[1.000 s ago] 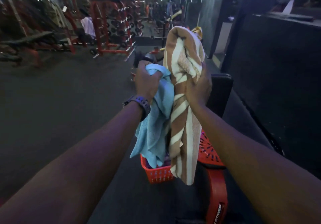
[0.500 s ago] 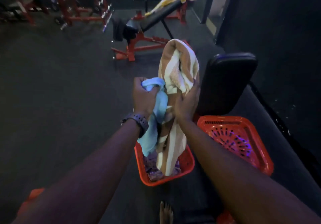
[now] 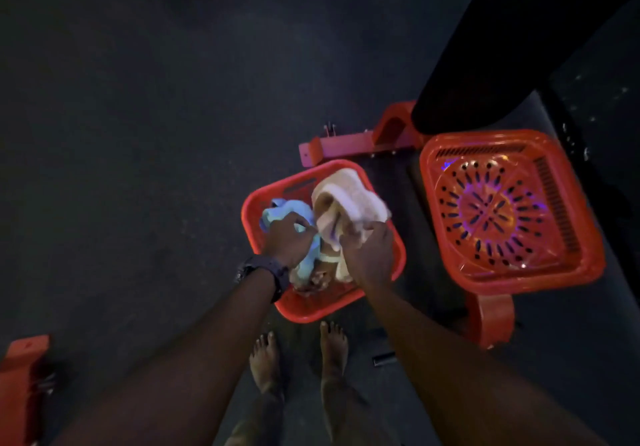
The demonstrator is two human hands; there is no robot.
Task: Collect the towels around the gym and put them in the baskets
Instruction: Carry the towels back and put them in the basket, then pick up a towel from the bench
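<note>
Our left hand clenches the blue towel and our right hand grips the tan striped towel, both inside the red floor basket. A second red basket sits to that basket's right.

Both arms reach forward and down, hands side by side and nearly touching. The left hand, a dark watch on its wrist, has fingers curled in a tight grip. The right hand is likewise clenched, knuckles up. 2 bare feet stand below.
</note>
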